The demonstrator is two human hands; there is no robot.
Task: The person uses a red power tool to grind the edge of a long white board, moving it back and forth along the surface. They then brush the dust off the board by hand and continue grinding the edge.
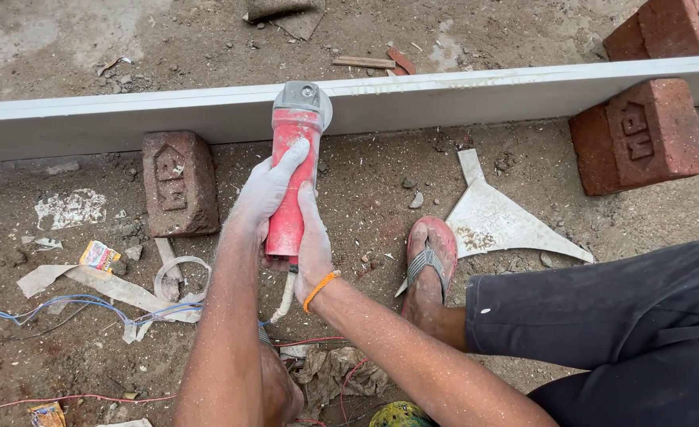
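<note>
Both dusty hands — left hand [264, 194] and right hand [312, 245] — are clamped around the red grinder [294, 170], its head touching the white slab [476, 99] on bricks [179, 183].

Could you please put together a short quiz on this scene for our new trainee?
1. True or false: both hands grip the red angle grinder.
2. What props the long white slab off the ground? A) bricks B) wooden crates C) buckets
3. Which wrist wears the orange band?

Key:
1. True: the left hand wraps the body and the right hand holds its rear end.
2. A: one brick sits under it at left and another at right.
3. The right wrist.
</note>
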